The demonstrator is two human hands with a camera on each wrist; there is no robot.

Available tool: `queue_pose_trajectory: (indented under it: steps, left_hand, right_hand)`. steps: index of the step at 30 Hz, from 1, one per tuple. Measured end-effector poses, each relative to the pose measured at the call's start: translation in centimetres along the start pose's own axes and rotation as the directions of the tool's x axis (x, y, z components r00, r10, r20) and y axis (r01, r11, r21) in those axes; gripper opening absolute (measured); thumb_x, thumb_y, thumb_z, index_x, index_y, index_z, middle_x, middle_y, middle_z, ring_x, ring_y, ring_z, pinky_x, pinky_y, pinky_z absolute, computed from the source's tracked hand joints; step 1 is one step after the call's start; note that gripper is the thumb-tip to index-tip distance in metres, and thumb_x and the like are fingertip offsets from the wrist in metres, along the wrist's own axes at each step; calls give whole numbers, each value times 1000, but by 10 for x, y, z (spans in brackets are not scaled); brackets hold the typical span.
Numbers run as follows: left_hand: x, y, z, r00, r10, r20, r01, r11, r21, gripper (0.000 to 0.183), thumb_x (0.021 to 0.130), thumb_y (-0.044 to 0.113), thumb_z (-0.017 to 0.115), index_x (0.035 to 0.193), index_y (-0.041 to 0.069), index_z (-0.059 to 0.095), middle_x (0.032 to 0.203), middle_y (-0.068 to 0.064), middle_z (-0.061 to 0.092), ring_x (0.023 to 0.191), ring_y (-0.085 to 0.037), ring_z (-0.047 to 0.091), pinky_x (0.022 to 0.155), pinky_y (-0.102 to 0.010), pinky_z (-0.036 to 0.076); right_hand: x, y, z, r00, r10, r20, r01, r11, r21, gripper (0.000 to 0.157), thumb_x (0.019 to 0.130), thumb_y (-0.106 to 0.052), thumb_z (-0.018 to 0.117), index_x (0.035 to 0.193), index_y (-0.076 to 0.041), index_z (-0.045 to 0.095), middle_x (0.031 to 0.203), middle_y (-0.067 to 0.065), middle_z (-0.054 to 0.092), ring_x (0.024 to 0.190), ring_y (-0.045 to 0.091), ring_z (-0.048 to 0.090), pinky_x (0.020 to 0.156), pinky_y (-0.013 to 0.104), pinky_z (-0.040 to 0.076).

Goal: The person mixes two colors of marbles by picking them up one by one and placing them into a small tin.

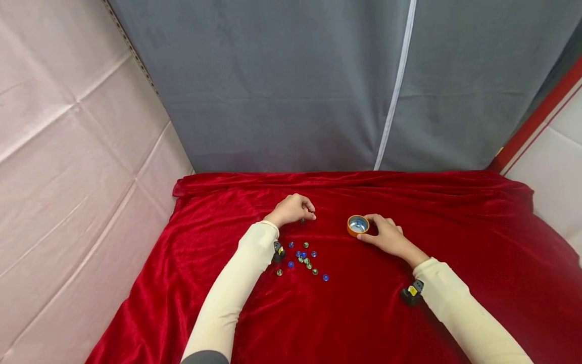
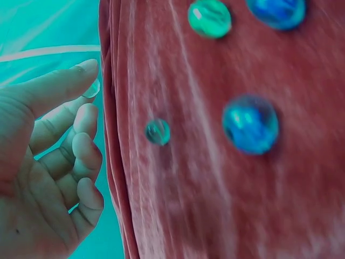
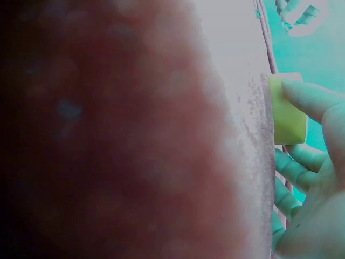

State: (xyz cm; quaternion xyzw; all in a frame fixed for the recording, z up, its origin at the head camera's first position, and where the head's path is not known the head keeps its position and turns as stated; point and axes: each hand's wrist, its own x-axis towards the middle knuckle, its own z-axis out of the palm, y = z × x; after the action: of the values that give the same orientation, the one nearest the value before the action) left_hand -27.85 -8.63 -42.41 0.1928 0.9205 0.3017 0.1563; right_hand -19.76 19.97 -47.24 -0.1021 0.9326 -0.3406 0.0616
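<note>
My left hand (image 1: 292,209) is over the far part of the cloth. In the left wrist view its thumb and index finger pinch a clear glass marble (image 2: 92,89), partly hidden by the thumb tip; the other fingers are loosely bent. A greenish marble (image 1: 302,221) lies on the cloth just beneath this hand. To the right, my right hand (image 1: 386,235) grips a small round orange cup (image 1: 358,226), thumb on its near side and fingers at its far side. The cup is silvery inside. In the right wrist view its side (image 3: 288,116) looks yellow-green.
Several blue marbles (image 1: 291,264) and green-clear marbles (image 1: 306,244) lie scattered nearer the front, between both forearms. Red velvet cloth (image 1: 364,313) covers the table in soft folds. A grey curtain (image 1: 282,86) hangs behind, with a pale quilted wall (image 1: 77,167) at left.
</note>
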Motion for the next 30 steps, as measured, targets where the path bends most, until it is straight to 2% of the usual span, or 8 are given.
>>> queue_pose_trajectory:
  steps: [8, 18, 24, 30]
  left_hand:
    - [8, 17, 6, 999, 31, 9, -31, 999, 8, 16, 80, 23, 78, 93, 13, 73, 71, 3, 64, 50, -7, 49, 52, -22, 42]
    - [16, 43, 14, 995, 93, 36, -96, 992, 78, 15, 81, 26, 77, 92, 16, 73, 74, 3, 64, 67, -6, 51, 62, -20, 40]
    - [21, 55, 25, 991, 114, 62, -119, 990, 71, 16, 81, 29, 77, 92, 18, 73, 75, 5, 65, 68, -5, 52, 62, -20, 41]
    - [20, 61, 33, 991, 109, 73, -116, 989, 94, 14, 82, 30, 76, 91, 20, 73, 72, 7, 63, 66, -4, 51, 60, -19, 40]
  right_hand:
    - [0, 1, 1, 1000, -3, -1, 3, 1000, -5, 62, 87, -36, 69, 133, -1, 47, 132, 23, 52, 118, 42, 41, 86, 54, 28]
    - [0, -1, 4, 1000, 13, 0, -13, 1000, -11, 64, 87, -36, 69, 133, 0, 46, 131, 23, 52, 119, 43, 40, 88, 56, 28]
    - [-2, -3, 5, 1000, 22, -3, -22, 1000, -4, 63, 86, -35, 70, 133, 0, 47, 131, 23, 52, 118, 42, 41, 88, 57, 28]
    - [-2, -8, 7, 1000, 15, 10, -15, 1000, 8, 63, 86, -37, 70, 133, -1, 47, 131, 23, 52, 118, 42, 41, 88, 56, 28]
